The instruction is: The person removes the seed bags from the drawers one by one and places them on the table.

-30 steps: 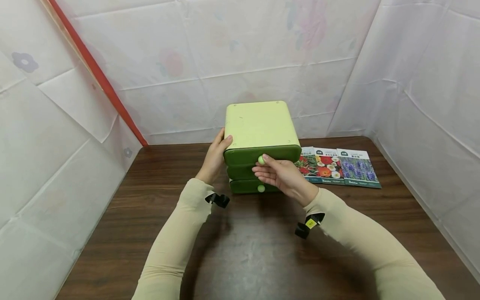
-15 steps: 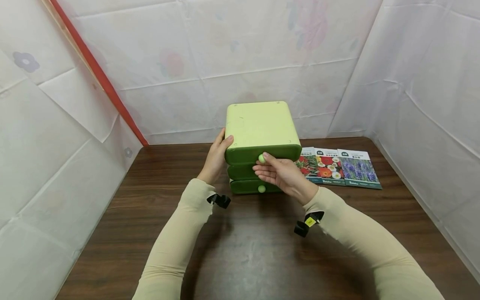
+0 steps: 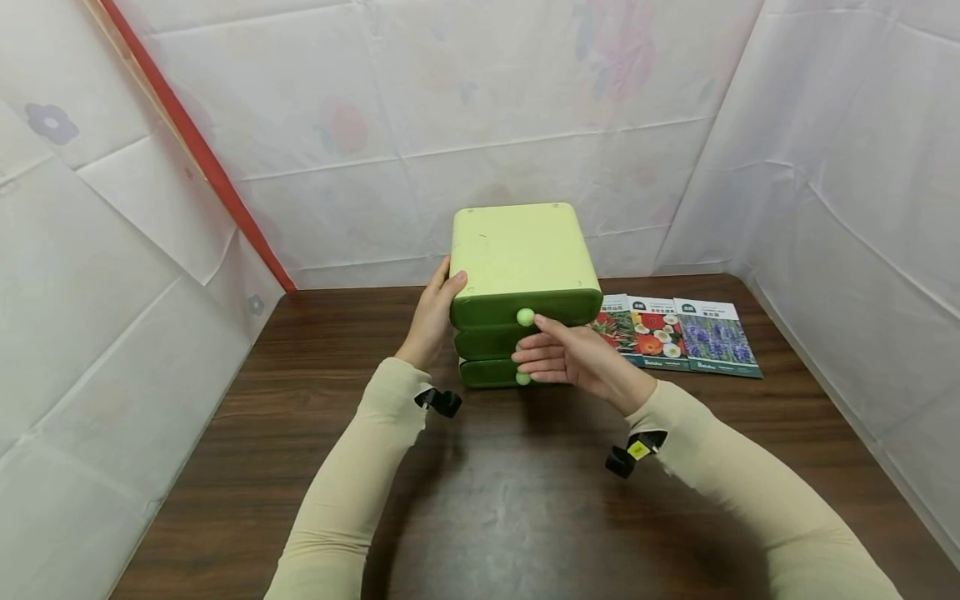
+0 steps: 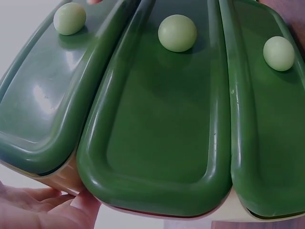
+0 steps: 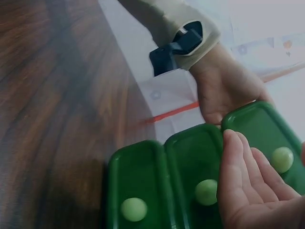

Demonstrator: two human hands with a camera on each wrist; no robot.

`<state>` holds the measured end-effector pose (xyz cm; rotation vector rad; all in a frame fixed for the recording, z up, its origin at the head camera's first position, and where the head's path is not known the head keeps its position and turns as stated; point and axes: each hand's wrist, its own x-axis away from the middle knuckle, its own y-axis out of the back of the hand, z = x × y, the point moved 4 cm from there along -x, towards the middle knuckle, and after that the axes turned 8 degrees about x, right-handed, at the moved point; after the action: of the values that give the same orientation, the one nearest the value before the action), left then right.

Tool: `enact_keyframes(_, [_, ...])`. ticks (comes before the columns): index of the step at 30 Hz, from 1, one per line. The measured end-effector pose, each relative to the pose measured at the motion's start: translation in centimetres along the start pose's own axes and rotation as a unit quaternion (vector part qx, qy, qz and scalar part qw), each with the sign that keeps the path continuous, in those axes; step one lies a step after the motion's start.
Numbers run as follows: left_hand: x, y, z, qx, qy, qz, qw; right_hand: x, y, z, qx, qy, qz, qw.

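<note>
A small three-drawer chest [image 3: 525,246], pale yellow-green with dark green drawer fronts, stands on the table; all drawers look closed. My left hand [image 3: 431,321] lies along its left side, thumb at the upper front corner; the left wrist view shows that hand [image 4: 45,207] against the pale casing. Just off the top drawer's round light-green knob [image 3: 526,317] is my right hand [image 3: 585,358], holding nothing. Its fingers are extended in front of the lower drawers, partly covering the bottom knob [image 3: 522,378]. In the right wrist view, the straight fingers [image 5: 233,167] hover before the drawer fronts.
Three flower-picture packets lie to the right of the chest, the purple-flowered one [image 3: 717,336] farthest right and the leftmost partly hidden. The dark wooden table [image 3: 495,508] meets white patterned sheeting [image 3: 420,108] at the back and sides. A red strip [image 3: 202,158] runs down the left.
My right thumb and fingers have come off the top knob, and that hand has shifted slightly right and down. My left hand and the chest have stayed practically still.
</note>
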<state>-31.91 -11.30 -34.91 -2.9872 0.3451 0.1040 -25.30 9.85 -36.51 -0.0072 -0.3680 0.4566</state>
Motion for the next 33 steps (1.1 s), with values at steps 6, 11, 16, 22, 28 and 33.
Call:
enact_keyframes(6, [-0.1,0.0,0.1,-0.009,0.002,-0.008,0.9999,-0.8,0.1,-2.2,-0.011,-0.032,0.02,0.9992])
enact_keyframes(11, [0.0,0.1,0.1,-0.017,0.001,-0.013,0.9998,-1.8,0.2,-3.8,-0.005,-0.063,0.021,0.9978])
enact_keyframes(16, [-0.1,0.1,0.1,-0.02,0.002,-0.011,0.9997,-2.8,0.3,-4.6,-0.017,-0.072,0.011,0.9972])
enact_keyframes(22, [-0.3,0.2,0.2,-0.018,0.009,-0.005,0.9998,-3.7,0.2,-5.0,-0.06,-0.059,-0.01,0.9964])
enact_keyframes(28, [-0.3,0.1,0.1,-0.015,0.007,-0.004,0.9999,-4.0,0.0,-5.0,-0.101,-0.043,-0.026,0.9936])
enact_keyframes(33, [-0.1,0.1,0.2,-0.016,0.0,-0.011,0.9998,-4.1,-0.2,-4.9,-0.108,-0.039,-0.033,0.9928])
